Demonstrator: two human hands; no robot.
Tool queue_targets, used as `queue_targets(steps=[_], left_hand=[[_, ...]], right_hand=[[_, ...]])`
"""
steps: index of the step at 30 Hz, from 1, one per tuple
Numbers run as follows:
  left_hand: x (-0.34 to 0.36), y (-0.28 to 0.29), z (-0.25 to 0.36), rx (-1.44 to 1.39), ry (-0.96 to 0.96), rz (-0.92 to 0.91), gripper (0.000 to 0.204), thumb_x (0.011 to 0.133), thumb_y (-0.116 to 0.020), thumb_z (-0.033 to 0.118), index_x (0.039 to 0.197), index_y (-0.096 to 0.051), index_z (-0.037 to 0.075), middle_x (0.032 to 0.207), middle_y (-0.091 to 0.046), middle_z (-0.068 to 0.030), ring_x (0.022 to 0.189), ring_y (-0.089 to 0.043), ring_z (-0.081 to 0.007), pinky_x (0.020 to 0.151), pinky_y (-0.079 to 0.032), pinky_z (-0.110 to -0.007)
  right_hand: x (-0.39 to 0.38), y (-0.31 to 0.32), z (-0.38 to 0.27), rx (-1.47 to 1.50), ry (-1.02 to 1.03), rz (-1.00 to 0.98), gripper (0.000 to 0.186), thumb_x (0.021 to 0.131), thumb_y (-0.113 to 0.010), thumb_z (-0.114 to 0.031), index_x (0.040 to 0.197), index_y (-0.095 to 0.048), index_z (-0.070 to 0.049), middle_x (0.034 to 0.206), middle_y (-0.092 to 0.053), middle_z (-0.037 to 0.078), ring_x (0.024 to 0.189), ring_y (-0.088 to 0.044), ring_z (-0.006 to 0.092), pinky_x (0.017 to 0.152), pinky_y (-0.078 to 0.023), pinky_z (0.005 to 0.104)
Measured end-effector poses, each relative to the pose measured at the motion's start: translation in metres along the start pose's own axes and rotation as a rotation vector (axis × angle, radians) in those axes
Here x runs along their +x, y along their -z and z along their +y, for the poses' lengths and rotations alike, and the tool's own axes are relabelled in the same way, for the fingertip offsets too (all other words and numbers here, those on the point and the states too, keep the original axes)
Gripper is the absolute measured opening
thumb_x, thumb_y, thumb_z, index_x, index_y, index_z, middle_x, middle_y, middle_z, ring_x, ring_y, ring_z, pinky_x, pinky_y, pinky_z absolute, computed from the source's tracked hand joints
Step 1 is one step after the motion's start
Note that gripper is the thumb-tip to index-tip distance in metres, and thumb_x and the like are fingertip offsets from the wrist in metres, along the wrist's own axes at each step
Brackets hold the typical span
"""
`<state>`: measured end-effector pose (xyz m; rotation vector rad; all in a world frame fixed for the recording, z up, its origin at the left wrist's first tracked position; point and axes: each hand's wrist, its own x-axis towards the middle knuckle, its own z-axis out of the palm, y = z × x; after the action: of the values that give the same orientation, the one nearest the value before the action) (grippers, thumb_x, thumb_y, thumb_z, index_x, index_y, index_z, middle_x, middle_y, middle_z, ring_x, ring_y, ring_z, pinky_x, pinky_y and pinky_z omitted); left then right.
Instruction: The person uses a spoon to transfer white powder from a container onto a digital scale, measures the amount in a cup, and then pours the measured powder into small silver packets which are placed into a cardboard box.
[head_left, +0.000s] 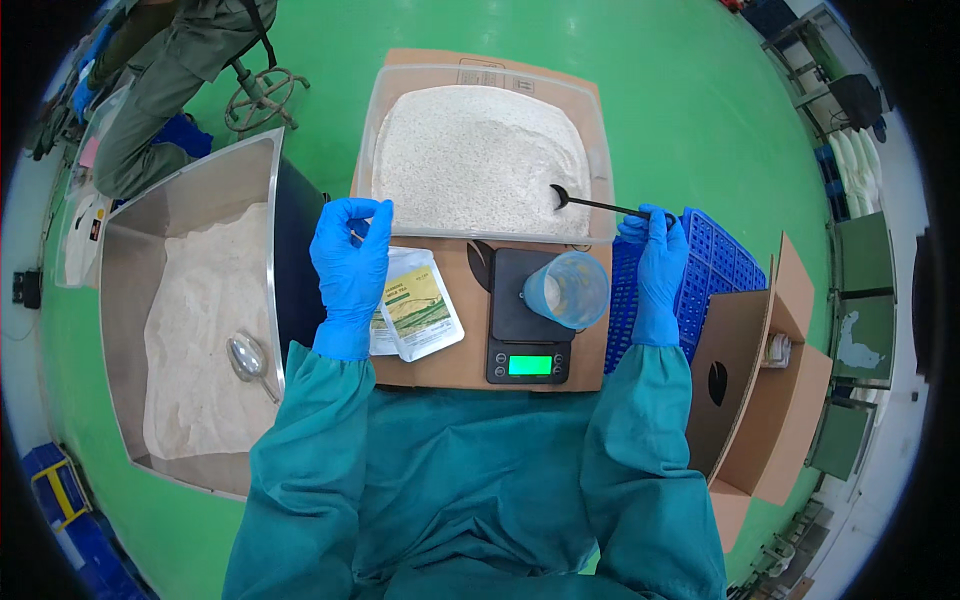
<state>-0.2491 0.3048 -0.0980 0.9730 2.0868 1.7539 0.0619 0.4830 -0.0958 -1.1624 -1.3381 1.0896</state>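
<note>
My right hand [660,262], in a blue glove, grips the end of a long black spoon [612,208]. The spoon's bowl rests at the white granular powder [480,150] in a clear plastic tub [602,150]. My left hand [352,262], gloved too, hovers by the tub's near left corner with its fingers curled in toward the thumb; nothing shows in them. Beneath it lie white pouches with a yellow-green label [425,310]. A translucent blue cup [578,292] with a little powder inside sits tilted on a black digital scale [529,330], whose display is lit green.
The tub and scale stand on a cardboard box [450,262]. At left is a metal bin [275,180] of pale powder with a metal scoop [248,358]. At right are a blue plastic crate [715,255] and an open carton [740,380]. Someone sits at upper left [180,80].
</note>
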Motion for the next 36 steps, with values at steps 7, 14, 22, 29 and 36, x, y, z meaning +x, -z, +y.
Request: queue_targets(steps=[7, 14, 22, 29, 36], left_hand=[[0.002, -0.006, 0.005, -0.009, -0.010, -0.006, 0.017, 0.083, -0.072, 0.019, 0.085, -0.061, 0.006, 0.078, -0.060, -0.0001, 0.065, -0.049, -0.0070, 0.060, -0.042, -0.024], [0.003, -0.003, -0.003, -0.137, -0.012, -0.067, 0.013, 0.088, -0.067, 0.011, 0.097, -0.064, 0.003, 0.087, -0.059, 0.0009, 0.076, -0.049, -0.0048, 0.072, -0.043, -0.021], [0.005, -0.002, 0.008, -0.169, -0.052, 0.006, 0.057, 0.086, -0.068, 0.016, 0.138, -0.045, 0.006, 0.092, -0.060, -0.0041, 0.068, -0.051, -0.0066, 0.064, -0.045, -0.024], [0.006, 0.009, 0.004, -0.241, 0.039, 0.009, 0.021, 0.094, -0.059, 0.021, 0.083, -0.050, 0.005, 0.067, -0.053, -0.0009, 0.057, -0.045, -0.0058, 0.050, -0.039, -0.024], [0.004, 0.009, -0.002, -0.344, 0.089, -0.032, 0.040, 0.094, -0.058, 0.025, 0.063, -0.045, 0.005, 0.055, -0.044, 0.0016, 0.053, -0.040, -0.0043, 0.048, -0.033, -0.025]], right_hand=[[0.006, -0.006, 0.013, 0.169, -0.191, 0.010, 0.027, 0.099, -0.045, -0.020, 0.102, -0.057, 0.005, 0.085, -0.066, 0.015, 0.074, -0.067, 0.0235, 0.070, -0.057, 0.0331], [0.005, -0.002, 0.025, 0.300, -0.259, -0.021, 0.027, 0.099, -0.045, -0.016, 0.105, -0.056, 0.008, 0.089, -0.066, 0.019, 0.077, -0.067, 0.0261, 0.072, -0.057, 0.0348], [0.002, 0.002, 0.030, 0.404, -0.336, 0.065, 0.027, 0.097, -0.046, -0.014, 0.109, -0.054, 0.010, 0.095, -0.065, 0.020, 0.083, -0.067, 0.0273, 0.077, -0.056, 0.0340], [0.002, 0.005, 0.031, 0.444, -0.342, 0.083, 0.028, 0.097, -0.045, -0.014, 0.110, -0.052, 0.010, 0.098, -0.063, 0.021, 0.086, -0.066, 0.0284, 0.078, -0.055, 0.0345], [-0.005, 0.016, 0.015, 0.540, -0.354, 0.134, 0.028, 0.099, -0.043, -0.015, 0.111, -0.051, 0.009, 0.100, -0.062, 0.021, 0.091, -0.064, 0.0290, 0.082, -0.053, 0.0346]])
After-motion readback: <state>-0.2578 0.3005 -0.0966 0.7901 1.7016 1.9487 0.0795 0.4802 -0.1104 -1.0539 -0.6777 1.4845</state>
